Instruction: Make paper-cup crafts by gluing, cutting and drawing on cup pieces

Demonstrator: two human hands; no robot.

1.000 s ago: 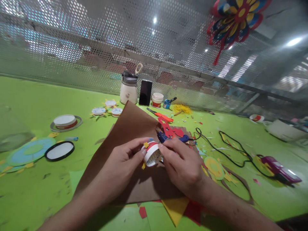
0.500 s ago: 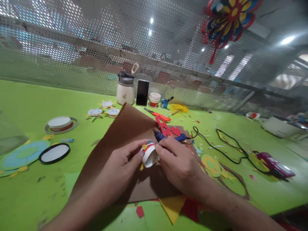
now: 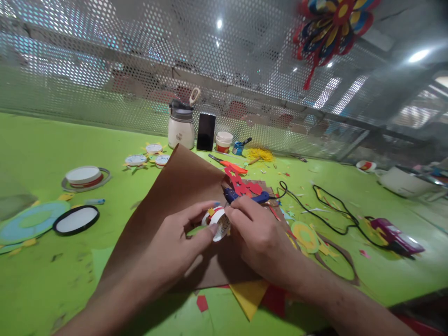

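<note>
Small white cup with a red band and yellow paper bits, pinched between both hands above the middle of the desk. Left hand: thumb and forefinger pressed together on the cup's left rim. Right hand: fingertips closed on the right side, thumb hidden behind the cup. Cup tilted, open mouth toward the camera.

Handling, judged from looks: very light, thin-walled, easily crushed; glued paper trim likely to tear or peel if rubbed. Best held at the rim or the banded part of the wall, light pressure, fingers clear of the yellow bits.

Beneath the hands: brown paper sheet, far corner lifted, lying over yellow and red scraps near the front edge of the desk. Just beyond the right hand: blue glue gun with black cord running toward the right edge, red cutout touching it. Farther back, near the rear edge: white jar, black phone, orange-handled scissors. Toward the left edge: black-rimmed white disc, well apart from the hands.
</note>
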